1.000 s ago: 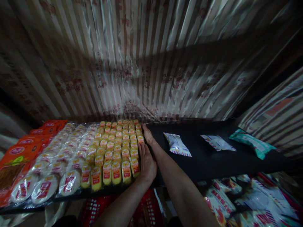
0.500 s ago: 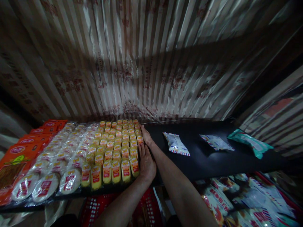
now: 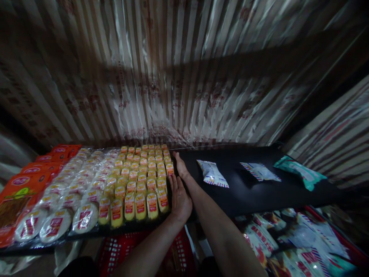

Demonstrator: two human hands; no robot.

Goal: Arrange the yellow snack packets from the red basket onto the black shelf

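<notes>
Rows of small wrapped yellow cakes (image 3: 140, 184) stand packed on the black shelf (image 3: 233, 200). My left hand (image 3: 181, 198) lies flat along their right side near the shelf's front, fingers stretched toward the back. Farther back, my right hand (image 3: 181, 165) is at the same side of the rows, its fingers extended. Both hands are open and grip nothing. Left of the yellow cakes are rows of round white packaged cakes (image 3: 56, 225).
Orange snack packets (image 3: 21, 196) overlap at the far left. Two white packets (image 3: 213, 174) (image 3: 261, 171) and a teal packet (image 3: 301, 172) lie to the right. Below are a red basket (image 3: 113, 250) and a crate of bagged snacks (image 3: 314, 242). A striped curtain (image 3: 173, 77) hangs behind.
My hands have shifted very slightly to the right, off the side of the yellow cakes. The cakes look almost unmoved, and the view has turned a little.
</notes>
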